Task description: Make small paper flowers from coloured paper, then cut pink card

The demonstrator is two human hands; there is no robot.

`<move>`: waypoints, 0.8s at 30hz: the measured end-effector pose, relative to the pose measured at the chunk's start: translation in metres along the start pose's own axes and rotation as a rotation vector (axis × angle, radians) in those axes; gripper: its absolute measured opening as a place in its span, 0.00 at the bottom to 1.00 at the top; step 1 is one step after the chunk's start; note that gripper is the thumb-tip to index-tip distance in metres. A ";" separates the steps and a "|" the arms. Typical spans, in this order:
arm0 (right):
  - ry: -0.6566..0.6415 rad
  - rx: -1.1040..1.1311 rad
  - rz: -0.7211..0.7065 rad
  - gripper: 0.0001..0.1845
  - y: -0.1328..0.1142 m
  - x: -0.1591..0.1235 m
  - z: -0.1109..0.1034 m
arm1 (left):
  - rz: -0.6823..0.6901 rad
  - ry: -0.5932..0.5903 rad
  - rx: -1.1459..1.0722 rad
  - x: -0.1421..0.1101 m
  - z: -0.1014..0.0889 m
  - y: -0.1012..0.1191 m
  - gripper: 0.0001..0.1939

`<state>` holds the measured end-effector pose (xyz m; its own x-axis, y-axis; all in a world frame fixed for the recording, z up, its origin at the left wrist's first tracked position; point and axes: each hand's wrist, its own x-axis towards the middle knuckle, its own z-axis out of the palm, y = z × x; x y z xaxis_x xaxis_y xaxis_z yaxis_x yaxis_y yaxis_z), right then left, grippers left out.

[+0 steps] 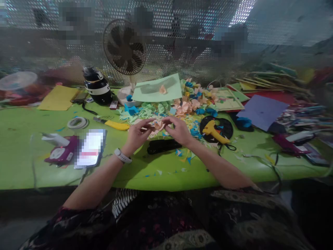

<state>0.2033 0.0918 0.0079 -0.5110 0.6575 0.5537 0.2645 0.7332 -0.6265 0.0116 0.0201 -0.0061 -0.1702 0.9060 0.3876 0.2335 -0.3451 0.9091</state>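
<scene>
Between my two hands is a small peach paper flower (158, 125), its folded petals spread. My left hand (139, 134) pinches it from the left, and a white band sits on that wrist. On the other side, the fingertips of my right hand (178, 130) grip the flower's edge. Just below lies a black stapler-like tool (164, 146), partly shaded by the hands. Paper scraps (187, 126) in blue, yellow and green are scattered around. A yellow-handled cutter (114, 124) rests close to my left hand.
Behind the hands are piled paper flowers (186, 105) and a pale green sheet (145, 92). A yellow glue gun (214, 131) lies on a black round pad at right. At left are a tape roll (77, 122), a lit phone (90, 148) and a dark bottle (97, 86); a fan (125, 47) stands behind.
</scene>
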 end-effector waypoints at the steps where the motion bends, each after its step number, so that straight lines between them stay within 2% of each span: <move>1: -0.002 0.057 0.026 0.09 -0.001 0.000 0.000 | -0.006 -0.001 -0.015 0.001 0.000 0.002 0.19; 11: 0.015 0.506 0.257 0.11 -0.003 -0.001 0.008 | -0.261 0.008 -0.418 0.001 0.005 0.008 0.14; 15: 0.031 0.511 0.293 0.08 -0.009 -0.001 0.009 | -0.302 -0.012 -0.436 -0.002 0.005 0.013 0.13; 19: 0.054 0.477 0.267 0.05 -0.012 -0.001 0.009 | -0.324 -0.015 -0.443 -0.003 0.005 0.016 0.11; 24: 0.075 0.461 0.236 0.07 -0.014 -0.002 0.012 | -0.365 0.018 -0.457 -0.001 0.006 0.017 0.12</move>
<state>0.1905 0.0782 0.0093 -0.4170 0.8185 0.3953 -0.0311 0.4218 -0.9061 0.0210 0.0146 0.0079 -0.1790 0.9832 0.0356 -0.2791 -0.0854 0.9565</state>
